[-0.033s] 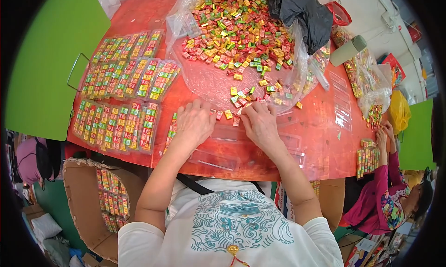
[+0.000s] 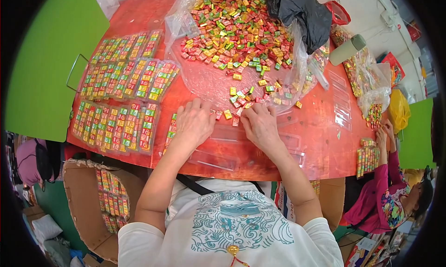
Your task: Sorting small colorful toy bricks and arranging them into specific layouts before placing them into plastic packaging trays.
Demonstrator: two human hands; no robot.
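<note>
My left hand [image 2: 195, 122] rests low over the red table with its fingers curled down. A filled strip tray [image 2: 171, 127] of small colourful wrapped blocks lies just left of it. My right hand [image 2: 261, 124] bends its thumb and fingers together at a small cluster of wrapped blocks [image 2: 241, 99]. Whatever lies under either hand's fingertips is hidden. Between the hands are a few loose pieces, among them a yellow block [image 2: 227, 114]. Clear plastic trays [image 2: 214, 160] lie near the table's front edge. A big heap of red, yellow and green blocks [image 2: 239, 30] spreads over clear plastic sheeting [image 2: 200, 81] beyond.
Rows of filled trays [image 2: 116, 125] cover the left of the table. A black plastic bag [image 2: 304, 16] and a pale green bottle [image 2: 347, 50] stand far right. At the right edge a co-worker's hands [image 2: 384, 131] touch blocks. A cardboard box [image 2: 79, 206] holds filled trays below left.
</note>
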